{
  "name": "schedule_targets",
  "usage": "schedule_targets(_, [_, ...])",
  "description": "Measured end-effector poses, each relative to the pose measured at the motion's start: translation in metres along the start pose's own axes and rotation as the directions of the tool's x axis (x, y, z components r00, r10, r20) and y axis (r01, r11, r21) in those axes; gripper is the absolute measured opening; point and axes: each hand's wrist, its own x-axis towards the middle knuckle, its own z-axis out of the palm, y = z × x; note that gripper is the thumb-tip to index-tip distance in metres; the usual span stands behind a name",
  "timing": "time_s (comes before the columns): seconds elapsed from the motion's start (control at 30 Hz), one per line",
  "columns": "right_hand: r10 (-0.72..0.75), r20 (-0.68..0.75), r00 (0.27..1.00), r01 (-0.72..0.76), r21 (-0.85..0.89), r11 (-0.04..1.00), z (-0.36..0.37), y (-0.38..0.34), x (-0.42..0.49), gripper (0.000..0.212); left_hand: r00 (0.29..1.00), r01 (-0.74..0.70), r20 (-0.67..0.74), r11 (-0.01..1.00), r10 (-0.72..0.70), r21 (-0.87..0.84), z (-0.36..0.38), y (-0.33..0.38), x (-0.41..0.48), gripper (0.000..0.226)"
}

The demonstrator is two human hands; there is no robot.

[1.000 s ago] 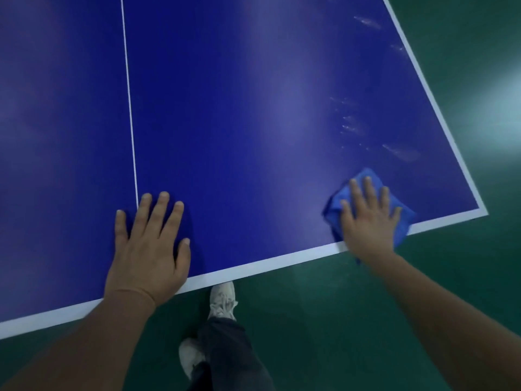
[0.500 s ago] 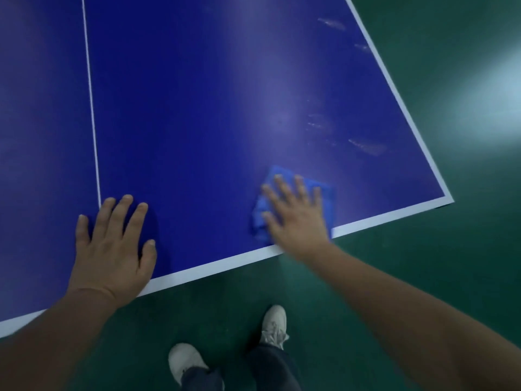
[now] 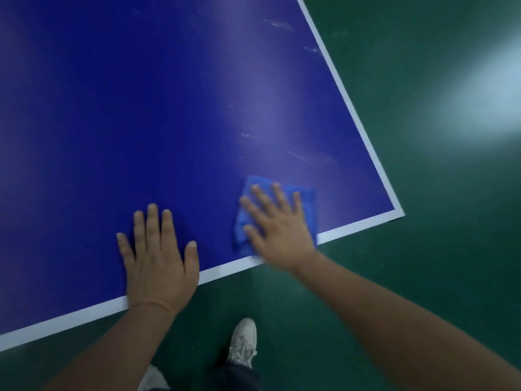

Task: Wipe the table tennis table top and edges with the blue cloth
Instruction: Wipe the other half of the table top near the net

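The dark blue table tennis table top [image 3: 141,114] fills the upper left, with a white border line along its near edge and right side, meeting at a corner at the right. The blue cloth [image 3: 306,197] lies flat near that corner, just inside the near edge. My right hand [image 3: 277,227] presses on the cloth with fingers spread and straight. My left hand [image 3: 159,258] rests flat on the bare table beside it, palm over the near edge line. Pale smear marks [image 3: 310,159] show on the surface beyond the cloth.
Green floor [image 3: 423,249] surrounds the table at the right and below. My white shoe [image 3: 243,342] and dark trouser leg stand on the floor close to the near edge, between my forearms. A bright glare patch lies on the floor at the right.
My right hand has slid the cloth leftward along the near edge, away from the corner, closing the gap to my left hand. The centre line has left the view.
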Motion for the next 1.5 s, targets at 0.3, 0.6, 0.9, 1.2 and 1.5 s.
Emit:
schedule_targets(0.3, [0.836,-0.01,0.548,-0.832,0.095,0.546,-0.012,0.118,0.003,0.063,1.0,0.03,-0.012,0.989,-0.028,0.147,0.015,0.0,0.002,0.076])
schedule_targets(0.6, [0.556,0.023,0.831,-0.556,0.001,0.831,-0.016,0.152,-0.026,0.068,0.999,0.042,-0.025,0.987,-0.039,0.154,0.016,-0.005,0.002,0.077])
schedule_targets(0.9, [0.074,-0.012,0.997,-0.075,-0.027,0.997,-0.01,0.04,-0.009,0.059,0.998,0.053,0.008,0.977,-0.056,0.206,0.011,-0.001,0.001,0.076])
schedule_targets(1.2, [-0.171,0.045,0.984,0.169,0.036,0.985,-0.007,-0.048,0.132,0.06,0.999,0.044,-0.009,0.98,-0.043,0.194,0.016,-0.002,0.001,0.076])
schedule_targets(1.5, [0.749,0.049,0.661,-0.75,0.081,0.657,-0.032,0.167,0.091,0.059,0.999,0.038,0.019,0.981,-0.042,0.189,0.013,-0.002,0.001,0.076])
